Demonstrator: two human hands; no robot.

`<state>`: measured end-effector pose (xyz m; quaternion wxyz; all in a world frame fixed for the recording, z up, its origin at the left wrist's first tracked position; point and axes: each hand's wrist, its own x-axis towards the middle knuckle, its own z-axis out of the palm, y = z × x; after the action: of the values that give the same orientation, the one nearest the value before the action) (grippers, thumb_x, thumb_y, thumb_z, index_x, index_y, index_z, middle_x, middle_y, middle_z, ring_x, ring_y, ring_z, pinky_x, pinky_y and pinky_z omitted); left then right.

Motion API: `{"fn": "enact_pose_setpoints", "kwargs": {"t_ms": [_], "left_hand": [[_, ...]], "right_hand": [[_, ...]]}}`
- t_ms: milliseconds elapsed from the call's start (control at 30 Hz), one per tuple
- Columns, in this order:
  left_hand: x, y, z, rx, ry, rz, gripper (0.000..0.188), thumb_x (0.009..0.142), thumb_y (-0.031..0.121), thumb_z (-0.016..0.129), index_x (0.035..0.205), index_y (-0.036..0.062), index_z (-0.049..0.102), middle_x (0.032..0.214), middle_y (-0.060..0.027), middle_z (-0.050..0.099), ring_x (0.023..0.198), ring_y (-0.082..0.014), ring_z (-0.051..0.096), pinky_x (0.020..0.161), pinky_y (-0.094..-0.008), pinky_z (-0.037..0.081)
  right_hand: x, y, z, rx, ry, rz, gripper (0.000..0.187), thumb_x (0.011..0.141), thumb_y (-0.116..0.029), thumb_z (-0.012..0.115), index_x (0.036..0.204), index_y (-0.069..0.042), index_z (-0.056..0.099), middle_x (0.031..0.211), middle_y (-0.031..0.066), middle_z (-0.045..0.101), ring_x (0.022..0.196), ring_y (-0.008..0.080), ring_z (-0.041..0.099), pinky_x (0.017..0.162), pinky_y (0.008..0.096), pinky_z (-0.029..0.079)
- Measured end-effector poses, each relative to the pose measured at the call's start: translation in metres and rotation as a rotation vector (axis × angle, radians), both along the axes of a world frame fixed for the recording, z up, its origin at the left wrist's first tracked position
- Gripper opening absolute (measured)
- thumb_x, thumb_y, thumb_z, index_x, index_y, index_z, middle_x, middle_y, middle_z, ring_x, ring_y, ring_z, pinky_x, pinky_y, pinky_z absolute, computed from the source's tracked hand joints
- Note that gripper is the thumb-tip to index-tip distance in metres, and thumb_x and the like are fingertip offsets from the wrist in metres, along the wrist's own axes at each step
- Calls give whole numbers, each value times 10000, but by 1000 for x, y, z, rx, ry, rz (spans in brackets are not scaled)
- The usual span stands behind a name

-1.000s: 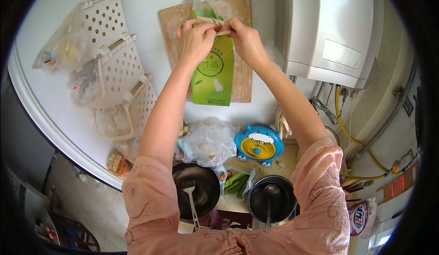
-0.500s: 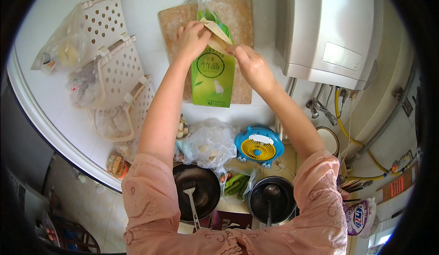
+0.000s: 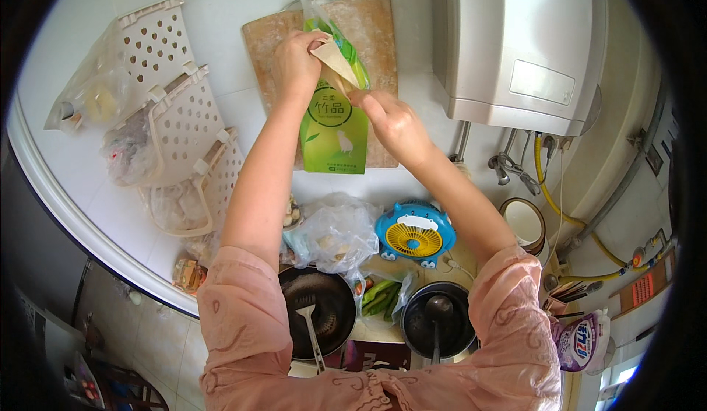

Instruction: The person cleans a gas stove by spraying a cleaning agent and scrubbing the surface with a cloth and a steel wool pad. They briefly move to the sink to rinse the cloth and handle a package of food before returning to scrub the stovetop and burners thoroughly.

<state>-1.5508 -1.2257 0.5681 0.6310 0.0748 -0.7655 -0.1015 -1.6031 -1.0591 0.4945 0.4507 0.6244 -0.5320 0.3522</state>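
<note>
A green soft pack of tissues [image 3: 335, 142] hangs from a wall hook in front of a wooden cutting board [image 3: 269, 50]. Across the pack's upper half a beige tissue [image 3: 335, 59] slants down to the right. My left hand [image 3: 296, 61] is closed at the tissue's upper end, its fingertips partly hidden behind the paper. Lower and to the right, my right hand [image 3: 392, 125] pinches the tissue's lower end between thumb and fingers. Both forearms reach up over the counter.
Below stand a wok [image 3: 331, 315] with a slotted turner, a dark pot [image 3: 451, 346] with a ladle, a blue fan [image 3: 414, 241], a plastic bag [image 3: 331, 230] and bagged green vegetables [image 3: 378, 298]. White baskets [image 3: 188, 105] hang left; a water heater [image 3: 515, 35] is right.
My right hand has shifted down and slightly left along the tissue. More of the tissue's flat face shows between my hands. The whole view has moved a little.
</note>
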Motion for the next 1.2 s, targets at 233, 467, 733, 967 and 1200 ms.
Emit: {"fn": "enact_pose_setpoints", "kwargs": {"t_ms": [233, 467, 733, 967, 1200], "left_hand": [[-15, -40, -1, 208, 84, -230, 150, 778, 13, 552, 878, 40, 661, 856, -78, 638, 707, -145, 590, 639, -267, 472], [-18, -46, -9, 136, 72, -494, 281, 748, -10, 556, 1004, 88, 617, 955, -118, 611, 752, -159, 585, 640, -238, 451], [-9, 8, -16, 31, -495, 219, 311, 785, 215, 454, 1052, 159, 602, 1129, 13, 559, 1006, -232, 495, 851, -354, 420], [25, 27, -41, -70, 151, -192, 271, 744, 57, 549, 1005, 80, 615, 952, -89, 592, 871, -200, 559, 613, -272, 457], [121, 132, -99, 466, -435, -1103, 331, 866, 259, 527, 1099, 24, 547, 1099, -79, 568, 1047, -142, 484, 891, -283, 366]], "right_hand": [[6, 9, 5, -22, -12, 153, 226, 667, 70, 522, 881, -3, 522, 887, 129, 597, 809, 271, 594, 681, 327, 499], [42, 31, -23, 99, -57, 318, 255, 672, 18, 512, 917, -42, 477, 846, 107, 561, 779, 287, 574, 643, 337, 487], [46, 61, -41, 3, -620, 421, 118, 808, 27, 519, 914, -18, 495, 867, 108, 592, 803, 239, 612, 672, 303, 501], [52, 98, -56, -75, -908, 437, 166, 822, 3, 520, 985, 36, 526, 832, 95, 615, 799, 148, 627, 728, 264, 498], [114, 150, -75, -41, -1098, -7, 191, 814, -142, 590, 875, 39, 601, 651, 61, 613, 562, 75, 550, 523, 222, 451]]}}
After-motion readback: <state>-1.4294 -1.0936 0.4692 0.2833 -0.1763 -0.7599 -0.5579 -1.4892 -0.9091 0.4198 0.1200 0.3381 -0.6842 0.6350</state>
